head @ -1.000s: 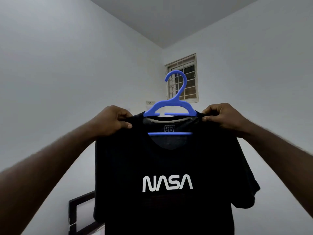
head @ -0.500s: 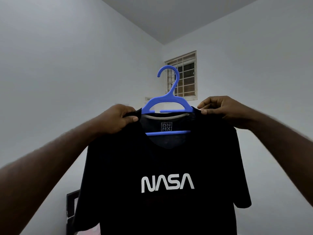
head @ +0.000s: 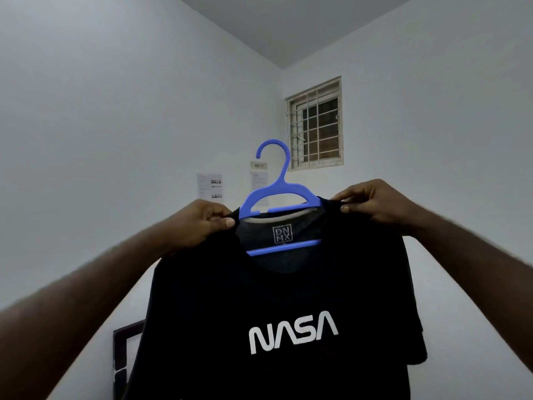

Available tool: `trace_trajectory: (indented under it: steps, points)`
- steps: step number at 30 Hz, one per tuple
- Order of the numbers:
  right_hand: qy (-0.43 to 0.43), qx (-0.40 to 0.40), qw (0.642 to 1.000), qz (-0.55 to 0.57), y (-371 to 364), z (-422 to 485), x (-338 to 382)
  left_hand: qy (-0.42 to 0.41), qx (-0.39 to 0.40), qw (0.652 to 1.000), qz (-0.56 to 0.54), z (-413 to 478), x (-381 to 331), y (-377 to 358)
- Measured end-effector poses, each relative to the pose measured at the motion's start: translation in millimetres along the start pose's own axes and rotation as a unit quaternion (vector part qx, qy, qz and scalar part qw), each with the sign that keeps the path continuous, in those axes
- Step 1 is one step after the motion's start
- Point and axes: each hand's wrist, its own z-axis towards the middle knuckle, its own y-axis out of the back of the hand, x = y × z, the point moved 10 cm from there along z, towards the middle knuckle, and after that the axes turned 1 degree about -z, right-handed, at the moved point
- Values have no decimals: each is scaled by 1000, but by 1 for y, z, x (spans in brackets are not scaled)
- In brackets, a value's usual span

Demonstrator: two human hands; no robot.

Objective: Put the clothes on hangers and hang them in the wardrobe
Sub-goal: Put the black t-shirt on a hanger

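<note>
The black T-shirt (head: 277, 313) with the white NASA lettering hangs in the air in front of you, held up at arm's length against the corner of the room. The blue plastic hanger (head: 281, 197) is already threaded through its neck: the hook stands clear above the collar, the lower bar shows across the neck opening, and both hanger arms disappear under the fabric at the shoulders. Your left hand (head: 199, 223) pinches the shirt's shoulder just beside the collar, thumb on the front and fingers curled behind. Your right hand (head: 372, 202) does the same on the other shoulder, fingers closed on the fabric at the hanger's end. Nothing carries the shirt but your two hands; the body and sleeves drop freely.

Judging by this, you are finishing the dressing step, settling the shoulders onto the hanger. The hanger sits tilted, its right end higher, so level it first. Then one hand must shift to the hook while the other lets go, and you have to turn to find the wardrobe, which is not in view here.

Beyond the shirt are a barred window (head: 314, 125), papers (head: 209, 186) stuck on the wall, and a dark frame (head: 121, 365) low on the left.
</note>
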Motion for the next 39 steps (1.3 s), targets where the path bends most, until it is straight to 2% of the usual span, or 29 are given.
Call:
trace_trajectory:
  steps: [2, 3, 5, 7, 9, 10, 12, 13, 15, 16, 19, 21, 23, 25, 26, 28, 30, 33, 35, 39]
  points:
    - [25, -47, 998, 37, 11, 8, -12, -33, -70, 997, -9, 16, -9, 2]
    - [33, -64, 996, 49, 17, 12, -19, -34, -69, 997, 3, 23, -11, 0]
    - [41, -81, 994, 64, 28, 21, -35, 5, -12, 996, 83, 36, 3, -11]
    - [46, -67, 996, 38, 32, 29, -54, 71, 50, 980, 178, 44, 33, -24]
    - [39, -16, 995, -91, 24, 40, -76, 110, 70, 960, 248, 52, 58, -38]
    - [25, 31, 983, -177, 14, 48, -93, 114, 65, 952, 276, 58, 67, -46]
    - [-17, 134, 940, -314, -8, 65, -125, 116, 39, 937, 327, 72, 76, -57]
    - [-31, 157, 922, -353, -15, 73, -136, 119, 22, 930, 346, 78, 79, -60]
    - [-30, 130, 911, -390, -15, 87, -146, 126, -24, 916, 381, 89, 85, -62]
    - [-19, 95, 917, -387, -10, 90, -147, 129, -54, 909, 393, 91, 87, -62]
    - [2, -11, 954, -300, -8, 54, -165, 110, -141, 911, 371, 61, 92, -83]
    - [-1, -22, 967, -253, -36, -13, -202, 71, -163, 923, 342, 10, 109, -131]
    - [-22, 30, 973, -229, -88, -110, -255, 66, -135, 934, 323, -69, 145, -210]
    - [-71, 109, 971, -198, -143, -212, -307, 143, -66, 947, 281, -159, 199, -294]
    - [-117, 170, 960, -186, -172, -260, -333, 211, -12, 943, 256, -202, 228, -335]
    - [-215, 299, 912, -181, -225, -356, -377, 345, 113, 907, 212, -291, 278, -408]
    - [-274, 370, 871, -171, -258, -428, -404, 398, 166, 885, 175, -353, 294, -459]
    - [-309, 442, 827, -159, -289, -503, -418, 451, 163, 864, 153, -410, 291, -495]
    - [-328, 475, 802, -153, -297, -536, -417, 486, 209, 835, 152, -445, 292, -512]
    - [-328, 499, 788, -151, -296, -551, -412, 512, 258, 806, 146, -479, 291, -521]
